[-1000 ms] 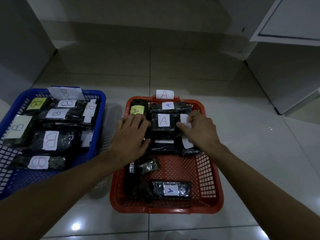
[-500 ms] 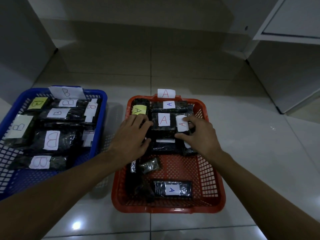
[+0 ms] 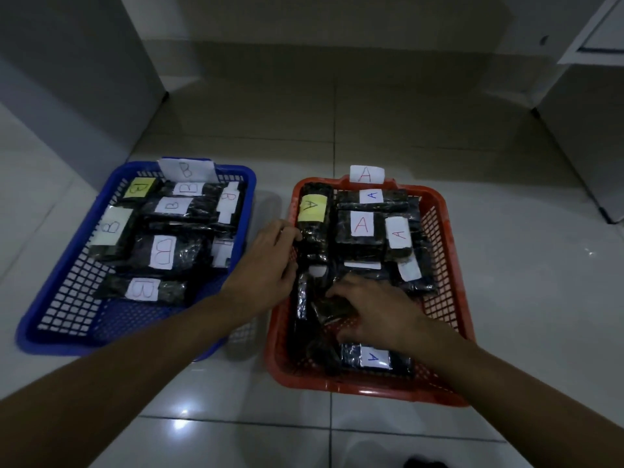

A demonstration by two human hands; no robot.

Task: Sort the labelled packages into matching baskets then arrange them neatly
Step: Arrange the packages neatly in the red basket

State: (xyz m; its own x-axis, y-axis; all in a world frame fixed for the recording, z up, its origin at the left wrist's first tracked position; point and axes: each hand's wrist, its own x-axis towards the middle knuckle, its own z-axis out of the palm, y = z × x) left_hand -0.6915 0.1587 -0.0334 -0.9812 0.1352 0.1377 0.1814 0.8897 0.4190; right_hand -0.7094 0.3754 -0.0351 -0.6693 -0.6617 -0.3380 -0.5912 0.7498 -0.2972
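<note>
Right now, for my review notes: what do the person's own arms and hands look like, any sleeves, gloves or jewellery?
Both arms are bare from the picture's lower edge to the wrists: no sleeves show. The left hand and the right hand wear no gloves, and neither wrist carries a watch or band. A faint pale glint on a left finger might be a ring, but the dim light leaves that unclear. No markings show.

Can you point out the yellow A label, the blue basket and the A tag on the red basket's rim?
yellow A label [image 3: 312,207], head view, label's middle.
blue basket [image 3: 67,342], head view, near rim.
A tag [image 3: 366,174], head view, paper's middle.
</note>
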